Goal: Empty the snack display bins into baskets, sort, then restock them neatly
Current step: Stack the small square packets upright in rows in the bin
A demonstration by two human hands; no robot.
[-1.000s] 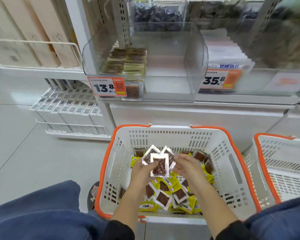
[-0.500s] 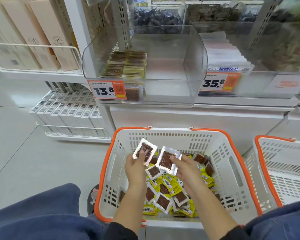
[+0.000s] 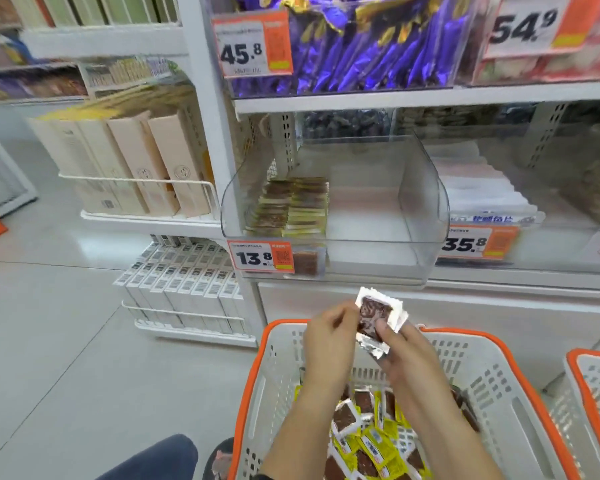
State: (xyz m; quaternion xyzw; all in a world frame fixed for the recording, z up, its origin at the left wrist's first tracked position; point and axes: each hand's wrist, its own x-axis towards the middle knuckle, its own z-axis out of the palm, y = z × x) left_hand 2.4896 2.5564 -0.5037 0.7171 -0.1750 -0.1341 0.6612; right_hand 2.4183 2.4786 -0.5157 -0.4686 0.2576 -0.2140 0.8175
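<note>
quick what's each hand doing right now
Left hand: pinching the small stack of silver-edged brown snack packets.
Right hand: gripping the same stack.

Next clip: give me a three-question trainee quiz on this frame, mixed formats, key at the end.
1. True or false: the clear bin above the 13.8 price tag is completely empty.
2. What do both hands hold? A) silver packets B) a purple bag C) a box
3. Fill in: the loose snacks lie in the white basket with the ____ rim.

Key: 1 false, a neat stack sits at its left. 2 A: left hand, right hand, silver packets. 3 orange, basket.
</note>
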